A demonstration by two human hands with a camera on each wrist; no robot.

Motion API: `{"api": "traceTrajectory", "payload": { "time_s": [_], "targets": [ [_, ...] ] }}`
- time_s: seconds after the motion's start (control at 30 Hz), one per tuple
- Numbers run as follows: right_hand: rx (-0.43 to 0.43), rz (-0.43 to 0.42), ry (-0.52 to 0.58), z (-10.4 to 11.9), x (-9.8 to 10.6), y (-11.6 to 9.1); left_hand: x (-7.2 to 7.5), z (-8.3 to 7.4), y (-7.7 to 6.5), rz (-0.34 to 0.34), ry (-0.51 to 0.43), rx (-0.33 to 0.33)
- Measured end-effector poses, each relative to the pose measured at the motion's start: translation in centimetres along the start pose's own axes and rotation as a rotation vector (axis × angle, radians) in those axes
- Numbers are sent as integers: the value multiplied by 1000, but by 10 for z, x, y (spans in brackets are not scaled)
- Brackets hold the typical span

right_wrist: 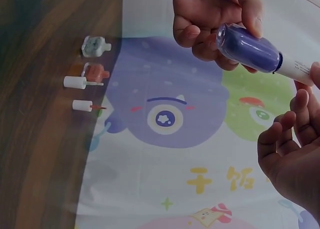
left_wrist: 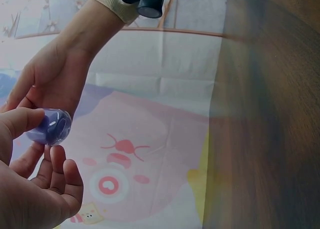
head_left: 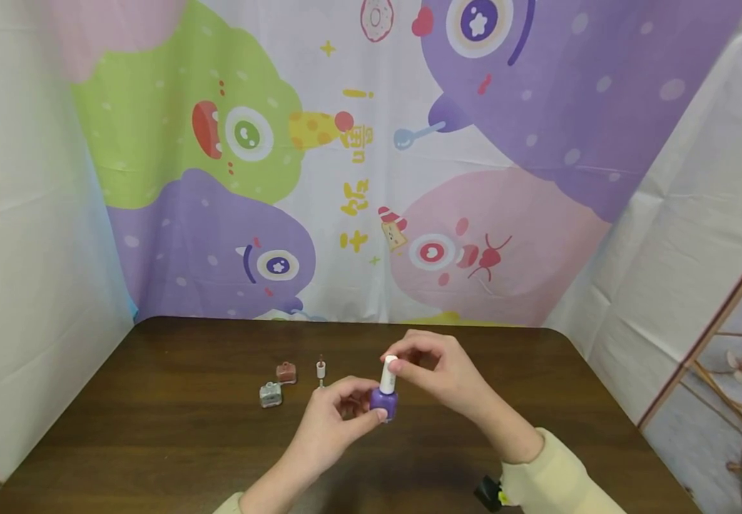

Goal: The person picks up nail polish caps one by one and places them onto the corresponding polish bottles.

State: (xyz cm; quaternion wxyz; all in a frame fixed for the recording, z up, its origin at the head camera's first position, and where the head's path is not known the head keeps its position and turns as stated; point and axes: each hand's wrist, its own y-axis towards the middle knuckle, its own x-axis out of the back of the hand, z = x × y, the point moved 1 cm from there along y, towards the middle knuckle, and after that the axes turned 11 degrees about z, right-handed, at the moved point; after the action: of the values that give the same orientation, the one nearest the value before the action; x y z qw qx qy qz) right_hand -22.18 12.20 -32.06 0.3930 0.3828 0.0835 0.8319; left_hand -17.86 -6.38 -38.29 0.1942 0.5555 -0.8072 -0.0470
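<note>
A nail polish bottle of purple polish (head_left: pixel 383 405) with a white cap (head_left: pixel 388 377) is held above the dark table, slightly tilted. My left hand (head_left: pixel 334 420) pinches the glass body between thumb and fingers. From the right, my right hand (head_left: pixel 444 370) grips the cap with thumb and fingertips. The cap sits on the bottle's neck in the right wrist view, where the purple bottle (right_wrist: pixel 250 49) lies nearly sideways. Seen in the left wrist view, the bottle's rounded base (left_wrist: pixel 52 127) faces the camera, and the cap is hidden there.
On the table (head_left: pixel 153 428), left of my hands, stand an uncapped silver polish bottle (head_left: pixel 271 395) and an uncapped reddish-brown one (head_left: pixel 286 373). Two white brush caps (right_wrist: pixel 75 82) lie beside them, one mostly behind my left hand in the head view. A cartoon cloth (head_left: pixel 345 285) hangs behind.
</note>
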Motion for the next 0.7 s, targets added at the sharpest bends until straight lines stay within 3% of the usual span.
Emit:
{"api": "traceTrajectory", "payload": {
  "time_s": [0.37, 0.7],
  "targets": [
    [-24, -21, 6, 28, -1, 4, 0, 0, 1, 1, 19, -12],
    [-37, -50, -11, 31, -2, 5, 1, -1, 0, 3, 47, -40]
  ]
}}
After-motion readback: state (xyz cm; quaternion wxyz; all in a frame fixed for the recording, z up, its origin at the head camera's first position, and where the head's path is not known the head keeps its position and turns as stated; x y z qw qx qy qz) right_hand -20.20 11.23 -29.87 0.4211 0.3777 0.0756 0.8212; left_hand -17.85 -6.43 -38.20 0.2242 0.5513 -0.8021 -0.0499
